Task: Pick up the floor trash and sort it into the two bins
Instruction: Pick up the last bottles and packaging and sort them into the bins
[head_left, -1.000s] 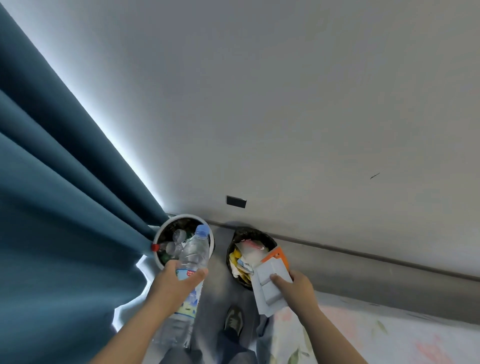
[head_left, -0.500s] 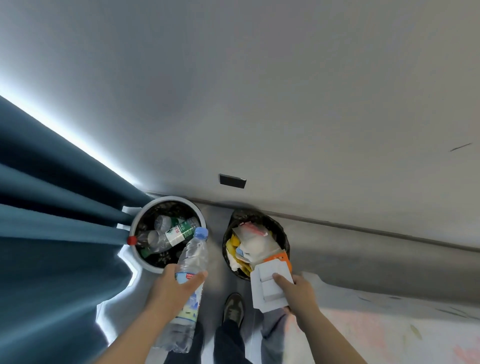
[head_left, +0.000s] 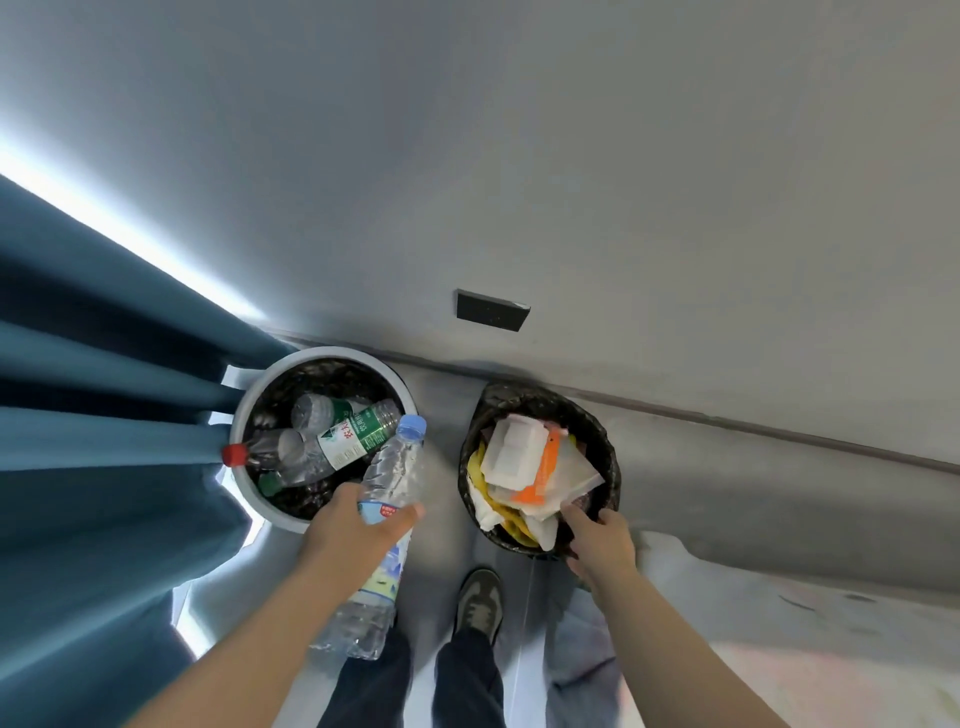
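Left hand: the left hand (head_left: 358, 530), lower centre-left of the frame, grips a clear plastic bottle (head_left: 387, 470). Its fingers (head_left: 402, 515) are wrapped round the bottle's upper half at the top edge of the label.
Bottle: tilted, with its blue cap (head_left: 411, 427) pointing up-frame at the near-right rim of the white-rimmed bin (head_left: 322, 354) and its base down-frame. It is in the hand and not yet in the bin.
White-rimmed bin: centre-left, just beside the blue curtain (head_left: 104, 415), with a dark liner. It holds several clear bottles, among them a green-labelled bottle (head_left: 356, 434) lying across the top and a red-capped bottle (head_left: 235, 455) with its cap at the left rim.
Right hand: the right hand (head_left: 605, 538) is at the near rim of the black-lined bin (head_left: 605, 436). Its index finger reaches onto the papers, and the fingers hold nothing.
Black-lined bin: right of the white-rimmed one, a strip of floor between them. It is heaped with paper trash: a white-and-orange packet (head_left: 545, 470), a white moulded tray (head_left: 511, 447) and yellow scraps (head_left: 475, 467).
Surroundings: a grey wall (head_left: 519, 156) with a dark wall plate (head_left: 491, 310) above the bins; a shoe (head_left: 478, 603) at lower centre.
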